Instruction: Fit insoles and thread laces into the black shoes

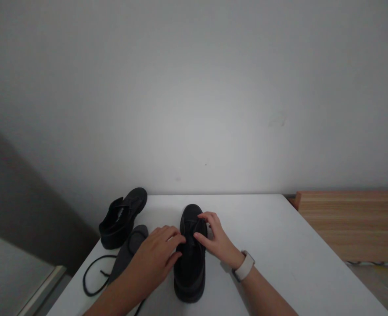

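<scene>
A black shoe [190, 267] stands upright on the white table [279, 245], toe pointing away from me. My left hand [154, 259] rests against its left side, fingertips at the lace area. My right hand [215, 239], with a white watch band on the wrist, pinches the shoe's upper near the laces from the right. Whether a lace is between the fingers is too dark to tell.
A second black shoe [123, 217] sits at the table's far left corner. A grey insole [128, 252] and a loose black lace [95, 274] lie to the left of my hands. A wooden surface [348, 224] stands to the right, a white wall behind.
</scene>
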Motion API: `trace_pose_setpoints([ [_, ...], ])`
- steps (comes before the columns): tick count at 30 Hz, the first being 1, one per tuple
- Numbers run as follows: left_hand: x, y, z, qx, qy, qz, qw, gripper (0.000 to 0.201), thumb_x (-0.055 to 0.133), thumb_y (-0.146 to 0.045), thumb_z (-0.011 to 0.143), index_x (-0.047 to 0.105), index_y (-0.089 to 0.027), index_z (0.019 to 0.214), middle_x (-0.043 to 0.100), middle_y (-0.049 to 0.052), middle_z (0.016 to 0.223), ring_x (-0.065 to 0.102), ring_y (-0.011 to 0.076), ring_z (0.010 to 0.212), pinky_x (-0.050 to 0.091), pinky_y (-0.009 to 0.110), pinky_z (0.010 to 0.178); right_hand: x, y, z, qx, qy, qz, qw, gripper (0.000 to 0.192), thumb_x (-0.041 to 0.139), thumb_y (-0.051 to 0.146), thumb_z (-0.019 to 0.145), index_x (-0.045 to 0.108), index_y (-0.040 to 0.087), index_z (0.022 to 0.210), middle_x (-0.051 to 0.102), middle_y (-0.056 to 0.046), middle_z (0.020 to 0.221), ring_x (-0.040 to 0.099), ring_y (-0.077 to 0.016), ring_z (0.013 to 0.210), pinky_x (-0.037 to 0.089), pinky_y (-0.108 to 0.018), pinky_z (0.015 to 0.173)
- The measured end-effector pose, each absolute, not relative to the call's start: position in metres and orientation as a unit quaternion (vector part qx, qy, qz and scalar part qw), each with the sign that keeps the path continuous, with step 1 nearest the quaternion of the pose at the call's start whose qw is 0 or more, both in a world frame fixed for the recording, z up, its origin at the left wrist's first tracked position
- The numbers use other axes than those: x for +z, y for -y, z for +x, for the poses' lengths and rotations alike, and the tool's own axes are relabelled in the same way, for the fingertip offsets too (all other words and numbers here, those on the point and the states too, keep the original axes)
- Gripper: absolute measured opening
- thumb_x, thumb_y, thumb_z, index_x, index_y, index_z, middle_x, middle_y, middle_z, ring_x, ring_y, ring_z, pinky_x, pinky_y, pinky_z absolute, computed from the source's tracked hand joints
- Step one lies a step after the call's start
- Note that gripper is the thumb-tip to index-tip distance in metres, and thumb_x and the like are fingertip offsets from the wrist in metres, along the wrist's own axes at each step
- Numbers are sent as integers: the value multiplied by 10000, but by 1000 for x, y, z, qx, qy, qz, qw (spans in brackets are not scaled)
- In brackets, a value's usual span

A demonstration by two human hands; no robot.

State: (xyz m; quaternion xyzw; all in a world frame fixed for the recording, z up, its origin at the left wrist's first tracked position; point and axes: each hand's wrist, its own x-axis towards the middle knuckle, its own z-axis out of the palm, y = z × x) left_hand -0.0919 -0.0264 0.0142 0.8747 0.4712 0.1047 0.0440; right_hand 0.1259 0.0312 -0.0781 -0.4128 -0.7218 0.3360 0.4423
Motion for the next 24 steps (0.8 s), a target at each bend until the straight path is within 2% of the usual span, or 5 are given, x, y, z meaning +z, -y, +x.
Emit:
trace_pose_setpoints([
  [5,8,0,-51,26,-491,871,9,623,753,-48,694,539,-195,1260,569,134,1338,561,325,1217,465,482,1031,-70,-28,127,327,739,-394,437,422,651,338,889,503,272,1279,480,-84,1296,456,-250,1278,352,-466,1139],
  [10,-4,-19,-41,7,-491,871,11,474,576,42,750,573,-118,1196,615,192,1238,612,339,1126,504,489,948,-65,-25,128,343,749,-384,417,460,664,342,881,494,278,1304,452,-95,1342,425,-265,1323,330,-482,1158],
  [14,0,-22,-53,22,-476,878,48,346,633,-92,805,615,-147,1146,642,147,1166,636,302,1047,536,430,895,-61,-20,127,348,763,-388,382,594,743,302,808,474,279,1338,403,-104,1405,376,-289,1365,309,-493,1174],
  [18,8,-26,-66,45,-449,888,88,150,588,-169,904,676,-209,1019,674,74,1107,649,239,1027,520,360,917,-59,-19,126,354,757,-387,389,525,663,282,879,450,292,1359,418,-96,1401,385,-270,1364,312,-482,1179],
  [24,2,-40,-71,150,-455,867,135,185,526,-218,953,703,-226,902,718,44,883,666,227,869,506,334,812,-64,-25,129,353,753,-381,404,428,561,279,950,438,305,1358,457,-77,1374,410,-251,1339,335,-470,1159],
])
